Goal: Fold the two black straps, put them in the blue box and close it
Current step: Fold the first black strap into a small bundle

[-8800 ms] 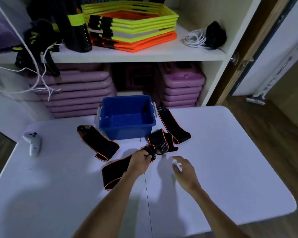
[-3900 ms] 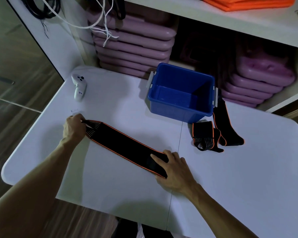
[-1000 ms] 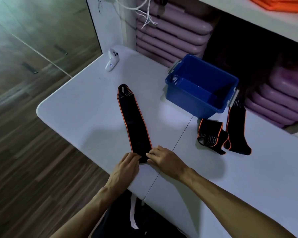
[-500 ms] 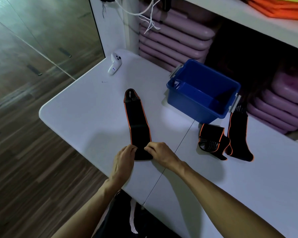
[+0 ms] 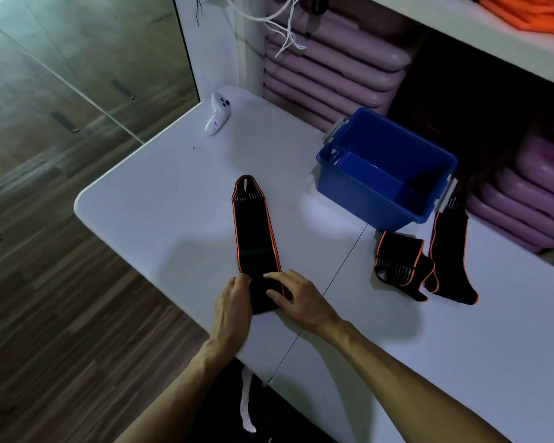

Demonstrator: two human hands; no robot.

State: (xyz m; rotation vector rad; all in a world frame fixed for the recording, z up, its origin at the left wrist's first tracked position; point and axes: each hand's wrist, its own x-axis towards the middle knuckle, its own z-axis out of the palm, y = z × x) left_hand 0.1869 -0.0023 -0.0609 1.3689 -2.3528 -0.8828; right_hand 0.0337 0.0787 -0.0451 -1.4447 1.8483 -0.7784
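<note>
A black strap with orange edging (image 5: 253, 235) lies stretched out on the white table (image 5: 160, 199), pointing away from me. Its near end is rolled up into a thick wad between my hands. My left hand (image 5: 232, 310) grips the roll from the left and my right hand (image 5: 296, 298) presses on it from the right. The open blue box (image 5: 386, 169) stands at the table's far side, with nothing visible inside. A second black strap (image 5: 446, 254) lies crumpled just right of the box. No lid is in view.
A white controller (image 5: 217, 114) lies at the table's far left corner. Stacked purple mats (image 5: 330, 68) fill the shelf behind the box. White cords (image 5: 282, 24) hang above them. The table's near edge runs just below my hands, with wooden floor to the left.
The strap was turned to point away from me, and its near end has been rolled further, so the flat part is shorter than half a second ago.
</note>
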